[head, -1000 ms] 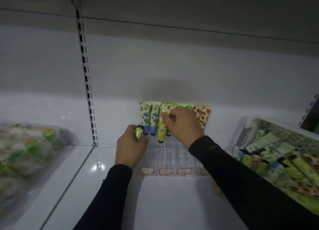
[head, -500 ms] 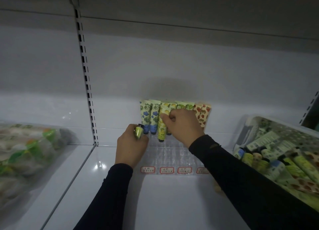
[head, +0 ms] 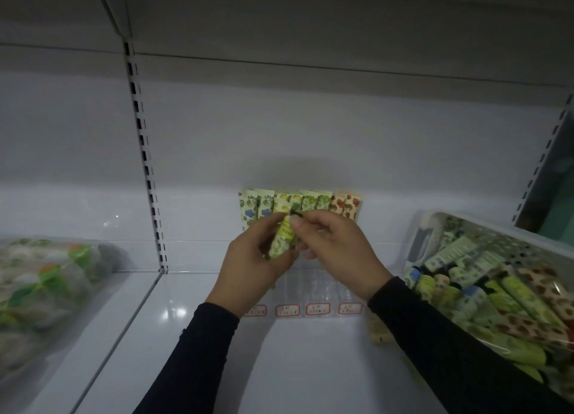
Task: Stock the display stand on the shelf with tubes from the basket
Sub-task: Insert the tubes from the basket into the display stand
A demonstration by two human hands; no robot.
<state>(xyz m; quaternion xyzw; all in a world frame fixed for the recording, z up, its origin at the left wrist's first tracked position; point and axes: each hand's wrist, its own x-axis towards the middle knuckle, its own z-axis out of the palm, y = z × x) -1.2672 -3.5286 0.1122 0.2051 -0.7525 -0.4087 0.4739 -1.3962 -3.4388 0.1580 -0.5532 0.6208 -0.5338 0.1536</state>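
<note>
A: Where's my tube?

B: The green tube is above the display stand, your left hand wrapped round it, right hand pinching its cap end.

A: Risk?

B: I'd say fumbling the handover knocks the standing tubes over.

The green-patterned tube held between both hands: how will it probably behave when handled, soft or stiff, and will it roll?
The green tube is small and pinched by the fingers of the left hand and right hand, so it is probably light. It looks like a squeezable tube, likely yielding slightly. With one flat crimped end, as on the standing tubes, it would hardly roll far.
</note>
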